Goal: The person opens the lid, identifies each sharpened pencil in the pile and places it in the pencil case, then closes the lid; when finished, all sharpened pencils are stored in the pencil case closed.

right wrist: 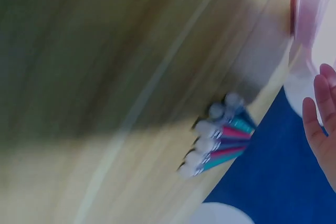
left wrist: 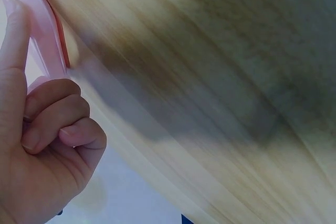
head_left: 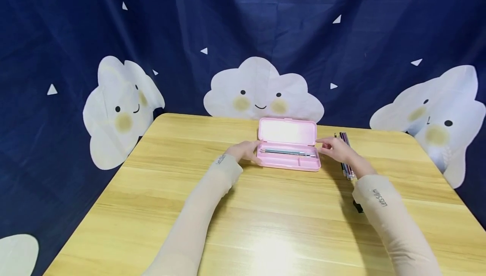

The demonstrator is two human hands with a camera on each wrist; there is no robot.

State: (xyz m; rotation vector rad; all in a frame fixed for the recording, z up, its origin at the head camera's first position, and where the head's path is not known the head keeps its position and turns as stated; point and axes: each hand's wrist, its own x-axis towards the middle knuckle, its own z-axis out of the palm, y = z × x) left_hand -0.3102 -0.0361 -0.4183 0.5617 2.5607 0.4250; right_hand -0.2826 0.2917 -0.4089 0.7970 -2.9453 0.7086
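Note:
A pink pencil case (head_left: pixel 279 162) lies on the table with its lid (head_left: pixel 287 131) raised toward the back. A few pencils (head_left: pixel 286 152) lie in its long rear compartment. At the case's left end my left hand (head_left: pixel 244 151) holds the edge; in the left wrist view the thumb lies along the pink wall and the other fingers are curled by it. My right hand (head_left: pixel 336 148) is at the right end, near the hinge, its fingers extended. Whether those fingertips touch the case is hard to tell. Beside this hand lies a bundle of pencils (head_left: pixel 346 170), partly hidden under the wrist.
The wooden table (head_left: pixel 159 212) reaches back to a dark blue curtain (head_left: pixel 243 18) printed with smiling clouds. Under the right forearm a small black object (head_left: pixel 358 207) shows, mostly covered. In the right wrist view, white-ended pencils (right wrist: pixel 220 145) lie near the table edge.

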